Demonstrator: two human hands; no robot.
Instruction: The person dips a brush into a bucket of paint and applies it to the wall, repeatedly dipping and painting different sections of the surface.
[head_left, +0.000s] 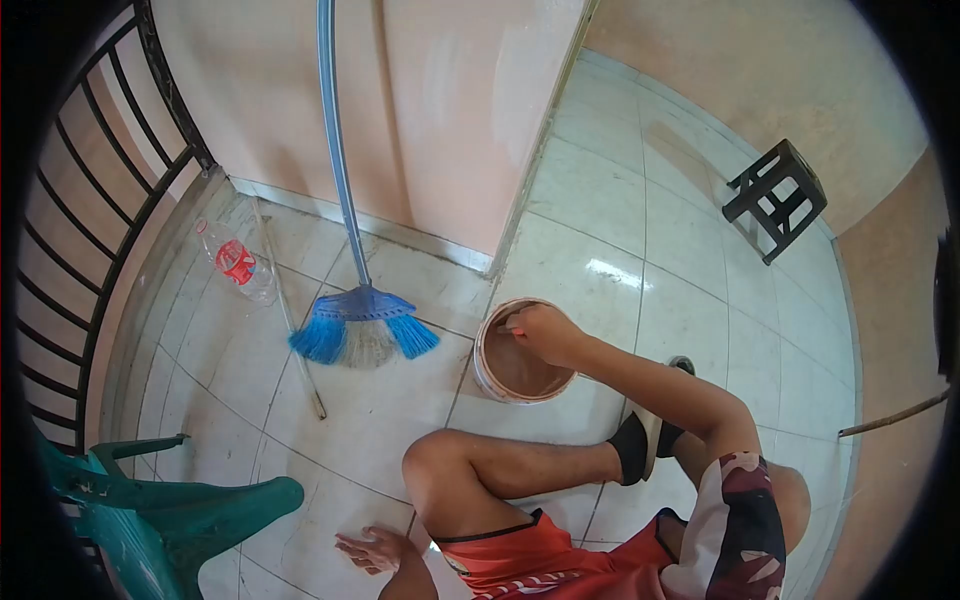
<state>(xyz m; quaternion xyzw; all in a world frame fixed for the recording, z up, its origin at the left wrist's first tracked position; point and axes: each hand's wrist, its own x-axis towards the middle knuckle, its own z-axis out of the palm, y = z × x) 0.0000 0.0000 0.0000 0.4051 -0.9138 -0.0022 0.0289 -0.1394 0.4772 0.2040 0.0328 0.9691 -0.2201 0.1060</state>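
My right hand is over the near rim of a white bucket, its fingers bent down inside the opening. Brownish, murky liquid fills part of the bucket. The fingertips are bunched together, and what they hold, if anything, is hidden. Low in the view, my left hand hangs near the tiled floor beside my bent knee, fingers spread and holding nothing.
A blue broom leans on the pink wall, left of the bucket. Beyond it lie a thin stick and a plastic bottle. A green chair, black railing and dark stool stand around.
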